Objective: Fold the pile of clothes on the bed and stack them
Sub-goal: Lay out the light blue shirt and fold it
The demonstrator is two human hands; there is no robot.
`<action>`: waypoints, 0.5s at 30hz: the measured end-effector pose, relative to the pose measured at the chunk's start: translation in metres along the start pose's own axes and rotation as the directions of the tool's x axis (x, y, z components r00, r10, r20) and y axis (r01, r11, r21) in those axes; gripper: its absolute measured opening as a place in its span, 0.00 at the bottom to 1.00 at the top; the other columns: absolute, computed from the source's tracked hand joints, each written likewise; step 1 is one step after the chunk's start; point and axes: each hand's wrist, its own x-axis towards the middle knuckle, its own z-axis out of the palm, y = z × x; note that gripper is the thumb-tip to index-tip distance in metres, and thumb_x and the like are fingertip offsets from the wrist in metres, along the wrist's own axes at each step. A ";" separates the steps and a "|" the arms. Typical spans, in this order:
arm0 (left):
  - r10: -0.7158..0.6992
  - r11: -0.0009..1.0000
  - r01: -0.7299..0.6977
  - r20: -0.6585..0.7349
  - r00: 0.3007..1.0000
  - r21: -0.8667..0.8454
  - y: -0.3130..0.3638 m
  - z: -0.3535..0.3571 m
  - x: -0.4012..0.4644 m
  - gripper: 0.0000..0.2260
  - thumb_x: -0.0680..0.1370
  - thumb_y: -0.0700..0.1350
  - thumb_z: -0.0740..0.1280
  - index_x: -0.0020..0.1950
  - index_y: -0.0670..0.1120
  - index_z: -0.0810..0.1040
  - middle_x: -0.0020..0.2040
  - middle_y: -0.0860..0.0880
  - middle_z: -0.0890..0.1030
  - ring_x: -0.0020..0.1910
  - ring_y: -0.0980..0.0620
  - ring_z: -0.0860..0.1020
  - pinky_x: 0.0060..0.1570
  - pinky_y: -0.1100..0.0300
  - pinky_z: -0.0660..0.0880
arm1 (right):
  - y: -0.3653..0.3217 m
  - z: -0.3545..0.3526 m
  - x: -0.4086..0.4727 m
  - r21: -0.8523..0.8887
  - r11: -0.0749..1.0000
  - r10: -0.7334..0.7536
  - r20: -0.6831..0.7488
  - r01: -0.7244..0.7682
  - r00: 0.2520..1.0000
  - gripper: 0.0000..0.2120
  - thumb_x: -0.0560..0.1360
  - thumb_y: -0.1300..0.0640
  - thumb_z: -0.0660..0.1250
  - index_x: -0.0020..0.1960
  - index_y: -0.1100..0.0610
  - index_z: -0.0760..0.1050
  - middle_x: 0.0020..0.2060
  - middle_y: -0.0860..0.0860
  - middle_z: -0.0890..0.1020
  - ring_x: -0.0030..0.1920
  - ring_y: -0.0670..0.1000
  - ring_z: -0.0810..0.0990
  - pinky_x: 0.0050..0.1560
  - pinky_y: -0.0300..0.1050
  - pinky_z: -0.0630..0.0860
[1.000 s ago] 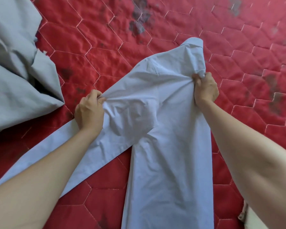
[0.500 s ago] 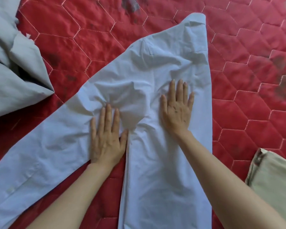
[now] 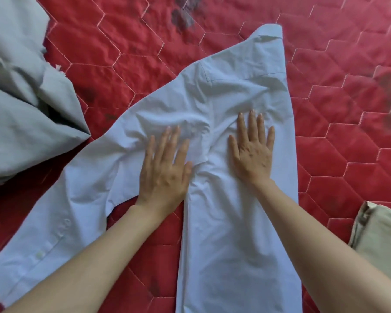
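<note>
A light blue long-sleeved shirt [image 3: 235, 233] lies spread on the red quilted bedspread [image 3: 122, 64], its body folded into a long strip running toward me and its collar at the far end. One sleeve with buttons stretches out to the lower left. My left hand [image 3: 165, 168] presses flat on the wrinkled cloth where the sleeve meets the body. My right hand [image 3: 253, 147] lies flat with straight fingers on the shirt's body beside it.
A crumpled grey garment [image 3: 20, 109] lies at the left edge of the bed. A folded beige garment [image 3: 384, 240] sits at the lower right. Dark stains mark the quilt at the top and right.
Both hands let go of the shirt's pinched edges, laid it down and now press flat on it. In the last half second the left hand slid slightly toward the shirt's middle.
</note>
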 end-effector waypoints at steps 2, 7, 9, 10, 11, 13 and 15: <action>0.044 0.999 -0.044 -0.040 0.998 0.010 0.029 0.005 0.042 0.21 0.81 0.47 0.54 0.72 0.39 0.69 0.75 0.39 0.64 0.75 0.41 0.61 0.73 0.42 0.55 | -0.001 0.000 -0.001 0.002 1.000 -0.003 -0.014 0.003 1.000 0.29 0.80 0.41 0.44 0.79 0.51 0.52 0.79 0.53 0.53 0.79 0.53 0.49 0.76 0.60 0.45; -0.083 0.984 0.037 0.259 0.962 0.175 0.027 0.055 0.101 0.28 0.80 0.55 0.44 0.78 0.45 0.59 0.78 0.42 0.56 0.77 0.44 0.55 0.74 0.43 0.48 | 0.001 0.001 0.000 0.008 1.000 -0.014 -0.034 0.014 0.999 0.29 0.80 0.42 0.46 0.79 0.51 0.55 0.78 0.54 0.55 0.78 0.54 0.51 0.76 0.60 0.47; -0.026 0.990 -0.012 0.271 0.962 0.138 -0.002 0.062 0.093 0.27 0.80 0.56 0.45 0.77 0.48 0.60 0.78 0.43 0.58 0.77 0.44 0.57 0.74 0.45 0.46 | 0.002 0.002 0.000 0.006 1.000 -0.028 -0.047 0.028 0.999 0.29 0.80 0.42 0.46 0.79 0.51 0.55 0.78 0.54 0.55 0.78 0.54 0.51 0.76 0.60 0.47; 0.008 0.991 -0.041 0.245 0.969 0.129 -0.018 0.061 0.085 0.26 0.80 0.56 0.47 0.77 0.49 0.61 0.78 0.43 0.59 0.77 0.44 0.58 0.73 0.46 0.46 | 0.002 0.001 0.000 0.005 0.999 -0.031 -0.049 0.031 0.998 0.29 0.80 0.42 0.45 0.79 0.51 0.55 0.78 0.54 0.55 0.78 0.54 0.51 0.76 0.60 0.47; 0.023 0.989 -0.054 0.222 0.975 0.134 -0.034 0.057 0.078 0.26 0.81 0.56 0.48 0.77 0.49 0.61 0.77 0.43 0.60 0.76 0.43 0.58 0.73 0.46 0.47 | 0.001 0.001 0.000 0.007 0.999 -0.032 -0.043 0.032 0.999 0.29 0.80 0.42 0.45 0.79 0.51 0.54 0.78 0.53 0.55 0.78 0.54 0.51 0.76 0.60 0.47; 0.026 0.988 -0.056 0.196 0.980 0.146 -0.062 0.050 0.061 0.25 0.81 0.54 0.49 0.78 0.48 0.59 0.78 0.43 0.59 0.77 0.43 0.57 0.74 0.45 0.48 | -0.001 -0.001 0.001 0.015 0.999 -0.033 -0.021 0.033 0.999 0.29 0.80 0.42 0.44 0.79 0.51 0.53 0.79 0.53 0.54 0.78 0.53 0.50 0.76 0.60 0.45; 0.037 0.986 -0.067 0.187 0.982 0.156 -0.073 0.044 0.049 0.25 0.81 0.53 0.49 0.78 0.48 0.59 0.78 0.43 0.58 0.76 0.42 0.58 0.73 0.44 0.49 | -0.003 -0.004 0.000 0.038 0.999 -0.023 -0.023 0.024 0.999 0.29 0.80 0.42 0.44 0.78 0.52 0.55 0.78 0.54 0.56 0.78 0.55 0.52 0.76 0.60 0.46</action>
